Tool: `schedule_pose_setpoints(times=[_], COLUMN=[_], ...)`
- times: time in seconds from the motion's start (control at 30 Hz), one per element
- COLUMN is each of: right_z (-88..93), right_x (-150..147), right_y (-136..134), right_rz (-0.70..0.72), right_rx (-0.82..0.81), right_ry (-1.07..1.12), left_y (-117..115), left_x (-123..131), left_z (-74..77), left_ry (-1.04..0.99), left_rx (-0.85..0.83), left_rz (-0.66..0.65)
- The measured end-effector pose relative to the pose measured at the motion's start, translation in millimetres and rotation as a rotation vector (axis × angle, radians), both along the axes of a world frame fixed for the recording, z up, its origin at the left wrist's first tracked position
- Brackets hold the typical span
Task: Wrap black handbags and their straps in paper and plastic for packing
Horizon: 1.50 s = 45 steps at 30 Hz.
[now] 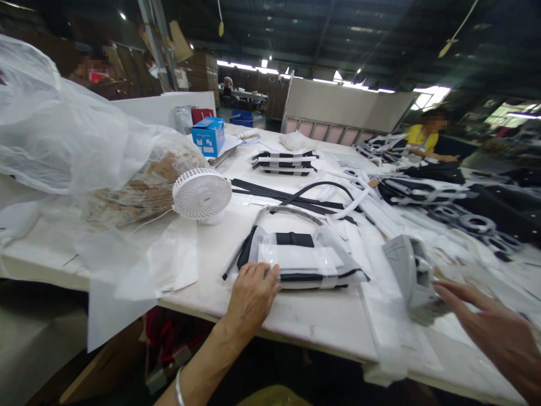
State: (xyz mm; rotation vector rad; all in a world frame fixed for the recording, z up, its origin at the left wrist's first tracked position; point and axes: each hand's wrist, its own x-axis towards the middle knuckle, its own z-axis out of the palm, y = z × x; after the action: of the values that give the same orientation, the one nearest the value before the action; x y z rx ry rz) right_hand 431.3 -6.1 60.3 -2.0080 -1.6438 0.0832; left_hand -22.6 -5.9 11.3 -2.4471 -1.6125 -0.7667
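Near the table's front edge lies a black bag (295, 239) wrapped with white paper (296, 256) and strips of clear tape, a dark looped handle (291, 210) behind it. My left hand (253, 290) grips the bag's front left corner, its fingers bent and close together; the thumb is mostly hidden. A grey tape dispenser (403, 270) stands to the right of the bag. At the dispenser's right side is my right hand (490, 324), fingers stretched out, the fingertips at or just touching it.
A white fan (202, 194) and a blue box (208, 137) stand to the left, beside a large translucent plastic bag (84, 135). Black strips (279, 194) and a wrapped stack (285, 162) lie behind. Piled black and white pieces (426, 192) fill the right; a person in yellow (422, 138) sits beyond.
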Motion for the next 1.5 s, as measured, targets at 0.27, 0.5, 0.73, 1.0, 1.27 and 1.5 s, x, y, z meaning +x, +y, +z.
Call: schedule_pose_setpoints(times=[0.27,0.5,0.73,1.0,1.27,1.5], right_z=[18.9,14.6,8.2,-9.6,-13.3,-17.6], right_x=[-142,-181,-199,-197,-201,-197], right_y=[48,88,98,94,90,93], right_rz=[0.307,0.392,0.241,0.253,0.200,0.218], right_rx=[0.064,-0.326,-0.399,-0.300,-0.312,-0.316], right_ry=[0.082,-0.233,-0.308,-0.287,-0.319,-0.298], left_y=[16,42,60,68,74,71], left_x=[-27,-43,-35,-27,-29,-33], left_z=[22.1,35.2,32.0,19.5,9.4,8.6], left_ry=[-0.401,-0.185,-0.211,-0.326,-0.534,-0.659], left_rx=[-0.154,-0.308,-0.445,-0.488,-0.491,-0.503], left_rz=[0.020,0.341,0.319,0.299,0.272,0.283])
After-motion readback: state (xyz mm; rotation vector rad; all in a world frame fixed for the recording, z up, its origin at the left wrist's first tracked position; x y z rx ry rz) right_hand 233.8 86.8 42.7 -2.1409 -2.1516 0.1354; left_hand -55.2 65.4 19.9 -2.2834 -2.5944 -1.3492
